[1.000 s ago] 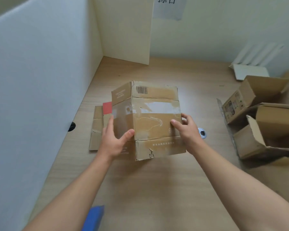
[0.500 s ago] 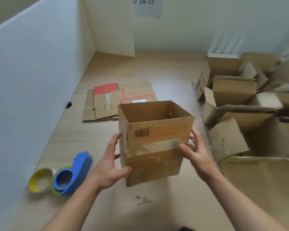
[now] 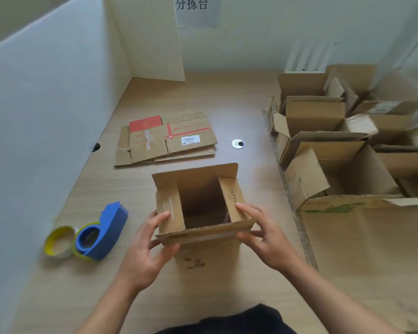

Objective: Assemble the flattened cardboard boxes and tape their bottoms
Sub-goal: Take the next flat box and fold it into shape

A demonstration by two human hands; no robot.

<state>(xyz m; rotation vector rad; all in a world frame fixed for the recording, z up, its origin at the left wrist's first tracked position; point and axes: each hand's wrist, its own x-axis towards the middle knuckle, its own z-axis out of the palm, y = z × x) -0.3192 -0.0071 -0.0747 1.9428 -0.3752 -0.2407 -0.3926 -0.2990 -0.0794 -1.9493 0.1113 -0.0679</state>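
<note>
Soft, even indoor light, faint shadows, wide-angle bending and slight blur at edges.

1. There is only one view, from a camera worn on the person's head.
2. It faces forward and steeply down on the table (image 3: pixel 227 102), so the open box (image 3: pixel 203 208) is seen from above, into its inside.
3. It is near: the left hand (image 3: pixel 143 259) and the right hand (image 3: pixel 270 242) are large in the lower middle, and both forearms enter from the bottom edge.
4. The lens is wide: the partition (image 3: pixel 46 116) at left, the far wall with a sign (image 3: pixel 197 10) and the pile of boxes (image 3: pixel 316 116) at right all fit in.
5. The dispenser (image 3: pixel 106 230) lies low at left, and the flat cardboard (image 3: pixel 169 141) is beyond the box.
</note>
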